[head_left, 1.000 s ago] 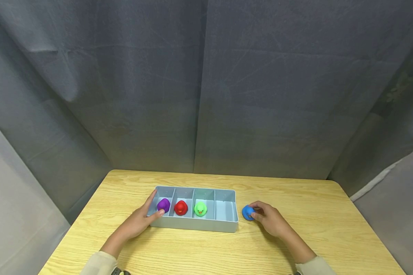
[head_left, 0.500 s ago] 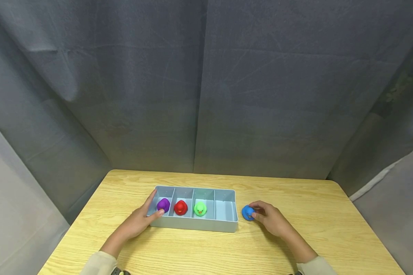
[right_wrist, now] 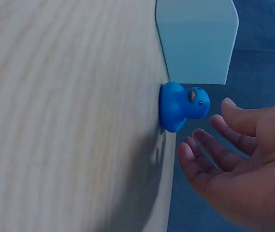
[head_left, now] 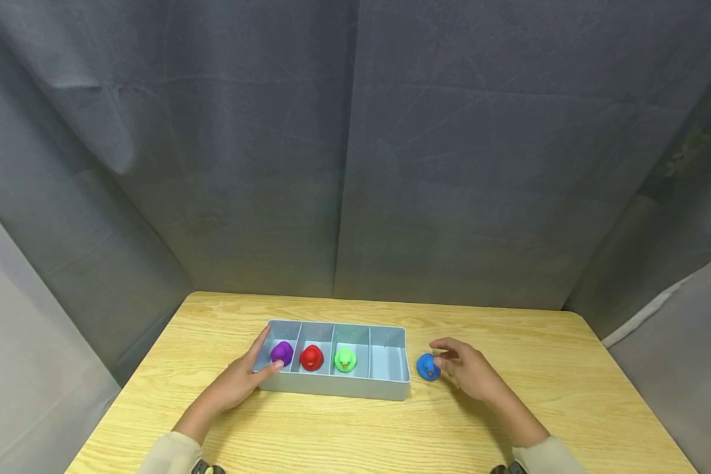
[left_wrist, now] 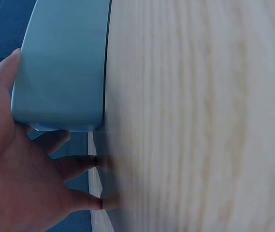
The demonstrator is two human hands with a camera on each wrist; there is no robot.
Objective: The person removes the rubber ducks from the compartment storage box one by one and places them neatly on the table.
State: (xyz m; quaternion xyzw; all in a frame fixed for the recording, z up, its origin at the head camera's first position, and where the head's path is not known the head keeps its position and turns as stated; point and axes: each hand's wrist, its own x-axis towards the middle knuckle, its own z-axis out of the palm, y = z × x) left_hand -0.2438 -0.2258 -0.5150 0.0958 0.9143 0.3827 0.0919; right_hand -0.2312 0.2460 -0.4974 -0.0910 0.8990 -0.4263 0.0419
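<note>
Pale beige sleeves, two: the left sleeve (head_left: 170, 455) and right sleeve (head_left: 548, 458), nearest items, forward of the divided tray (head_left: 338, 386) and beyond its two ends. Dark wristband (head_left: 200, 468) visible at the left one, a second wristband (head_left: 499, 470) at the right.

Left hand (head_left: 237, 385): at the tray's left end, touching; thumb on the front rim, fingers spread and fairly straight along the end.

Right hand (head_left: 468, 374): off the tray's right end, loosely bent, parted fingers, holding nothing; the right wrist view shows a gap between fingertips and duck.

Blue duck (head_left: 428, 367): one, upright, just beside the tray's right end, between it and the right hand.

Tray: one, grey-blue, oblong, four compartments in a row. Contents, from its left end: first compartment, purple duck (head_left: 282, 353), partly behind the left thumb, contact cannot be told; second, red duck (head_left: 311, 358); third, green duck (head_left: 345, 360), orange bill toward the tray's front.

Tabletop (head_left: 308, 436): light wood grain, beneath the tray and on all sides of it.

Curtain (head_left: 450, 164): dark grey cloth, creased, hanging behind the tray.
</note>
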